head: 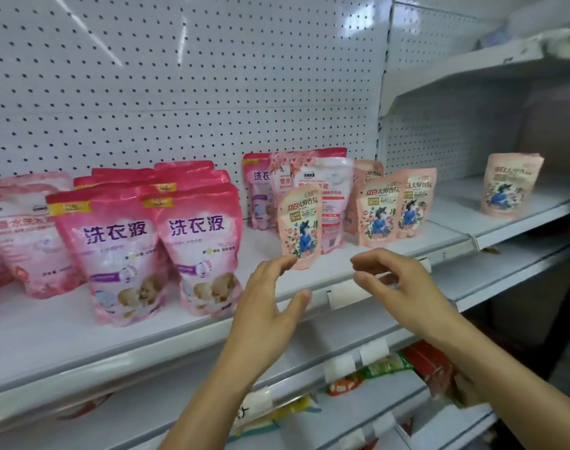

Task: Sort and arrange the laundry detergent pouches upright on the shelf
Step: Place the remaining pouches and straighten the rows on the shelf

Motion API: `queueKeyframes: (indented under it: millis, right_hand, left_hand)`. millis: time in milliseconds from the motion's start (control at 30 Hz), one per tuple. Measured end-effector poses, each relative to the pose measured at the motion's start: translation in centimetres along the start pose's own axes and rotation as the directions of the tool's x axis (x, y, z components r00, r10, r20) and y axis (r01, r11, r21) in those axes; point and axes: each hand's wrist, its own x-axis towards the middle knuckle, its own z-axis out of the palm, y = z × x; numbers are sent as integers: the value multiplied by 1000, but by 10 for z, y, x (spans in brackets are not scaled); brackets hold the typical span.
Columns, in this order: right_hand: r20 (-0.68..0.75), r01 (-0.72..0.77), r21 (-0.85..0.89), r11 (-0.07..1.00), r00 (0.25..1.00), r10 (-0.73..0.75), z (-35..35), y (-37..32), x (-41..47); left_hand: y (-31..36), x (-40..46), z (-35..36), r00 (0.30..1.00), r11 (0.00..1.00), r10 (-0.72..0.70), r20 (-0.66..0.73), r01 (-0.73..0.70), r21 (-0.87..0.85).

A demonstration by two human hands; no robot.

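white shelf, pegboard back, pouches

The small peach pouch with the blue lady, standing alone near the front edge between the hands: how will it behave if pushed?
The small peach pouch stands alone on a narrow base, so a push near its top would probably tip it. Its glossy film looks slippery and soft, likely to dent, not stiff. It looks light for its size, so the left hand could probably slide it easily.
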Motion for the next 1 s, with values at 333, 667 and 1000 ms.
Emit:
queueKeyframes:
  millis: [333,667,1000]
  right_hand:
    - [-16,141,-64,988,990,-142,-51,33,128]
    - [233,320,-86,944,927,-293,-9,40,219]
    - [356,414,-105,904,864,-355,-4,52,220]
  left_hand:
    - [-33,124,49,929,946,-272,-252,210,-246]
    - [-54,168,62,894,882,-341,-292,196,-429]
    - [-46,166,75,938,857,-266,-224,124,-499]
